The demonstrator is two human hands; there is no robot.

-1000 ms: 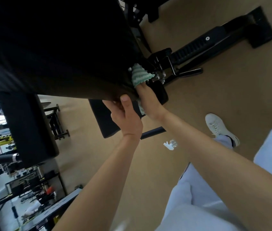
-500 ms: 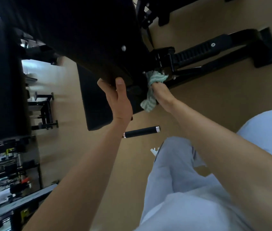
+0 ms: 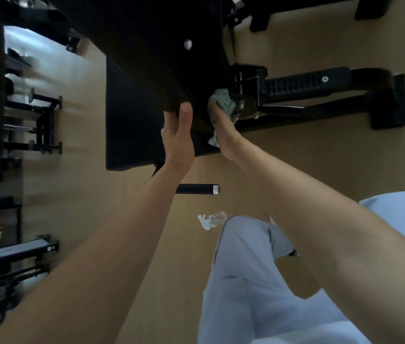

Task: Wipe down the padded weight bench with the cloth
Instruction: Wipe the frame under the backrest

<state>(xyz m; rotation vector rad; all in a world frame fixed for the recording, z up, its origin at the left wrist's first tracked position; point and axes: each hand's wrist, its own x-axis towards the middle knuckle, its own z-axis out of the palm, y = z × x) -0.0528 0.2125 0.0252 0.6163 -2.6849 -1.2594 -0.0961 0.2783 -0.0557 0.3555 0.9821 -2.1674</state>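
Observation:
The black padded bench back (image 3: pixel 146 58) fills the top middle of the head view, with its flat seat pad (image 3: pixel 129 125) below it. My left hand (image 3: pixel 179 137) grips the lower edge of the raised pad, thumb on the near face. My right hand (image 3: pixel 226 130) holds the pale green cloth (image 3: pixel 222 101) against the underside of the pad, next to the metal hinge. Most of its fingers are hidden in the cloth.
The bench's black frame (image 3: pixel 303 83) with its notched adjuster runs right to a floor foot (image 3: pixel 389 103). A black handle bar (image 3: pixel 197 189) sticks out below the seat. A clear spray bottle (image 3: pixel 211 219) lies on the tan floor by my leg. Gym racks (image 3: pixel 35 120) line the left.
The view has shifted so the bench sits higher and more upright in frame. My right hand with the cloth has slid slightly up toward the hinge. My left hand keeps its grip on the pad edge.

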